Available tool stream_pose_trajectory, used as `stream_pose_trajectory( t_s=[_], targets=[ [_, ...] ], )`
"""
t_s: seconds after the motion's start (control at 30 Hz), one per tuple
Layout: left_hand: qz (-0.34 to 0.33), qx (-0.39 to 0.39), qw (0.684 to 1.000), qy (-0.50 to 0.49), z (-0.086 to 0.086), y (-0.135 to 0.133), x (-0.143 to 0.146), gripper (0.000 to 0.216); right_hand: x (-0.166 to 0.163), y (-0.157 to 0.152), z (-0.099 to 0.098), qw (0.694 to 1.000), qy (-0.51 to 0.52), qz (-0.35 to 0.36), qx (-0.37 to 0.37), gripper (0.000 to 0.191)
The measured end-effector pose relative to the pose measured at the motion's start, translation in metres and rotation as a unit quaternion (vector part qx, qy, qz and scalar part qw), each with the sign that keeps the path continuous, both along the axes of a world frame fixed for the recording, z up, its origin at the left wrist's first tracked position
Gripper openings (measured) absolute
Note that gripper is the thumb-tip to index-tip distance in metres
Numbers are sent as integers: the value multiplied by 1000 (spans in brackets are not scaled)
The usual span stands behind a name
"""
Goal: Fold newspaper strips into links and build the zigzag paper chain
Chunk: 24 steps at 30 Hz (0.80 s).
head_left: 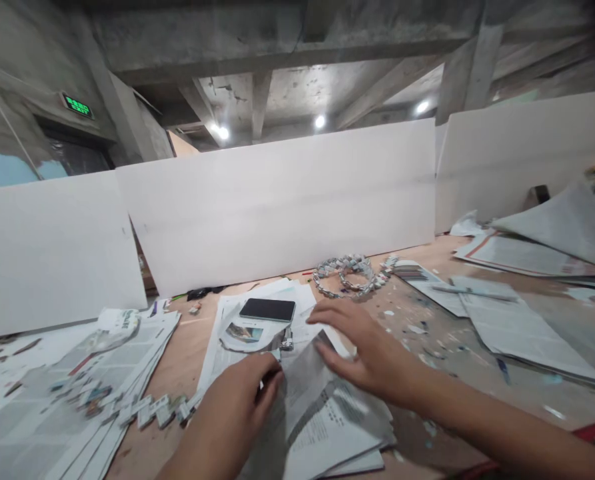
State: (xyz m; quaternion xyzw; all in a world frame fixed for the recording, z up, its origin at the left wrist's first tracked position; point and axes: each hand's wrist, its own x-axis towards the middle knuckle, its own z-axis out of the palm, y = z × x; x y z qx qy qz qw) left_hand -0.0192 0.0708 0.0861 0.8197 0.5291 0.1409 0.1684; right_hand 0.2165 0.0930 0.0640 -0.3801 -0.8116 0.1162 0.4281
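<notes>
A folded sheet of newspaper (322, 407) lies on the wooden table right in front of me. My left hand (237, 400) pinches its left edge with the fingers closed. My right hand (362, 350) rests flat on top of the sheet with the fingers stretched out. Just beyond the hands lie a black phone (268, 309) on more paper and a cut round piece of newspaper (244, 333).
Woven paper chains and rings (350, 275) lie further back. A stack of newspapers (77, 387) with a strip of folded paper links (152, 410) lies at left; more sheets (507, 320) at right. White boards (287, 200) stand along the table's far edge.
</notes>
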Motion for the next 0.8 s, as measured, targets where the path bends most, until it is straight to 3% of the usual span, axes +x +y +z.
stream_pose_trajectory(
  t_s=[0.13,0.23,0.43,0.67,0.8],
  targets=[
    [-24,66,997,29,-5,-4,3,21,-26,-16,1,986,-153,40,60,19],
    [-23,98,993,63,-9,-8,4,21,-40,-19,-4,979,-190,26,66,12],
    [-21,136,982,129,-12,-17,-2,22,-46,-22,-11,984,-157,-6,89,12],
    [2,115,989,91,-10,-27,-26,20,1,-2,-20,981,-106,-134,88,14],
    [5,102,992,80,-10,-29,-32,23,8,-15,-16,981,-61,-167,80,12]
  ],
)
